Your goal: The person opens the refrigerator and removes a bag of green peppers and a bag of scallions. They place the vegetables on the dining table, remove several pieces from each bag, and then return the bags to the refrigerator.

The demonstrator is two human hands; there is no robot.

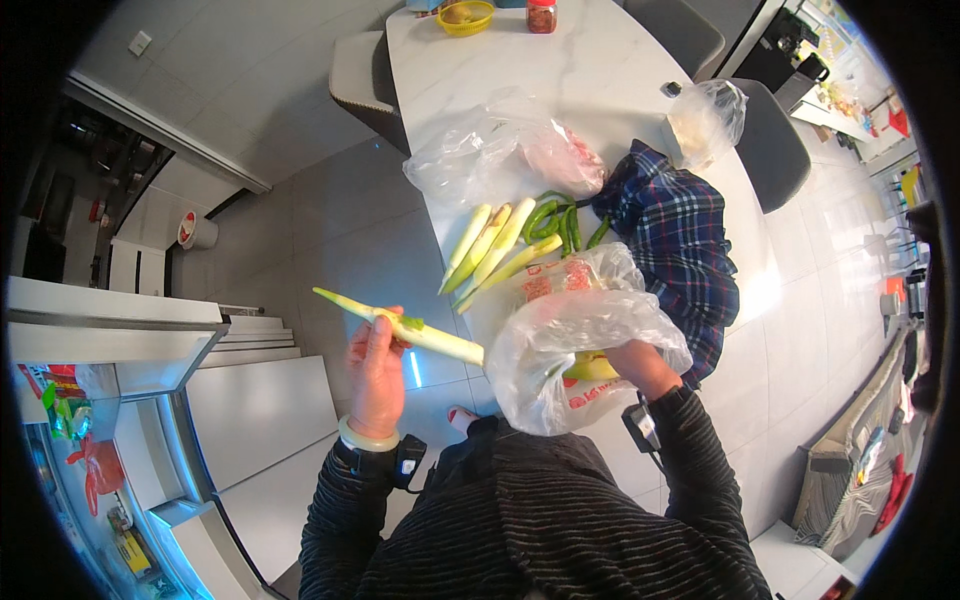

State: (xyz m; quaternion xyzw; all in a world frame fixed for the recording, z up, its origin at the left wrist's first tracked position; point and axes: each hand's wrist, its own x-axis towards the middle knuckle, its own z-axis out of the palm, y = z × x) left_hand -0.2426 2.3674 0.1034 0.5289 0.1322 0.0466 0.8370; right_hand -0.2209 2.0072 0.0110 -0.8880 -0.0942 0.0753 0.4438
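Note:
My left hand [379,367] grips a pale green peeled stalk [439,341], likely water bamboo, held beside the table edge. Inside the mouth of a clear plastic bag [525,375] is my right hand [637,365]; its fingers are hidden, and a yellowish vegetable [590,367] shows beside them. Several similar stalks [495,240] lie side by side on the white table [465,67], next to green chili peppers [570,225]. A second bag with red print [577,277] lies just behind the open one.
A blue plaid cloth [675,232] lies right of the bags. Farther back are a bag with pinkish contents [562,157], a yellow basket [465,19] and a red-lidded jar [541,16]. An open refrigerator [150,442] stands left; gray chairs [772,142] flank the table.

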